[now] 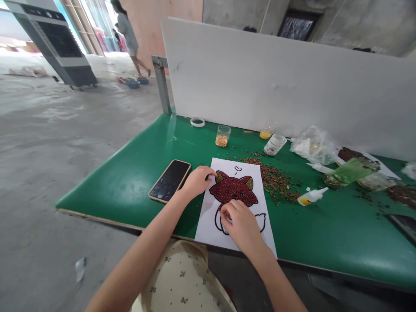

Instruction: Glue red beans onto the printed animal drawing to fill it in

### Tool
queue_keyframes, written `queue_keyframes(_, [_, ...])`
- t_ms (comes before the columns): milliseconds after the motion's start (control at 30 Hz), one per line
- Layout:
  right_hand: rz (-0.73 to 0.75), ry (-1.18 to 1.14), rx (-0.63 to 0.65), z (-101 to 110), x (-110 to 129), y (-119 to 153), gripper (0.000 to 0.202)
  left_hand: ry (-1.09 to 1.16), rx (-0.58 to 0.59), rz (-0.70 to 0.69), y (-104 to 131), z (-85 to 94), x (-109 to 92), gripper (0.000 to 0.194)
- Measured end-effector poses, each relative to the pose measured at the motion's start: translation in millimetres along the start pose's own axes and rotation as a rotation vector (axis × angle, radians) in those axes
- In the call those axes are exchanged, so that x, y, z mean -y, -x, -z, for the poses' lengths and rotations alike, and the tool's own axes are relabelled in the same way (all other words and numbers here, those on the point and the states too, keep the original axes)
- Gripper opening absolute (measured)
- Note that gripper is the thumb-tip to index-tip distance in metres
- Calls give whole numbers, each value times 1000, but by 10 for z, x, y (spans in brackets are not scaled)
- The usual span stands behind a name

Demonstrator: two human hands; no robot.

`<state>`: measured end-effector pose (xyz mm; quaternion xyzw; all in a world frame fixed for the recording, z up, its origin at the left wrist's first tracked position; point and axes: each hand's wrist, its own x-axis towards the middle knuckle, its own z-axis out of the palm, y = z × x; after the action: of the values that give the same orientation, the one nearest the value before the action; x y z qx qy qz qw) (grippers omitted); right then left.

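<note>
Left hand: fingers loosely bent and released, a gap showing at the thumb, fingertips at the upper left edge of the white sheet. Right hand: fingers curled in toward the thumb over the lower part of the sheet; the fingertips are partly obscured, so it cannot be told whether they grasp anything.

The sheet lies flat under the right fingers, on the green tabletop. It bears a fox drawing; the head, just beyond the right fingers, is covered in dark red, the ears partly in olive, while the tail to their right is plain white.

A phone lies just left of the left fingers. Loose red and green grains are scattered right of and beyond the right fingers; farther right lies a glue bottle on its side. A clear cup with yellow-orange contents stands well beyond both hands.
</note>
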<state>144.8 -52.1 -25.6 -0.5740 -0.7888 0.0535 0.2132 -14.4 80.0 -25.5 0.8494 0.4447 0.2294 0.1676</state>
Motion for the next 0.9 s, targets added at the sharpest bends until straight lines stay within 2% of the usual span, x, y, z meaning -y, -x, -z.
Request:
queue_keyframes(667, [39, 39, -41, -83, -16, -37, 12, -11, 10, -13, 0, -11, 15, 26])
queue_keyframes(900, [14, 13, -55, 37, -69, -25, 11, -10, 1, -14, 2, -5, 5, 26])
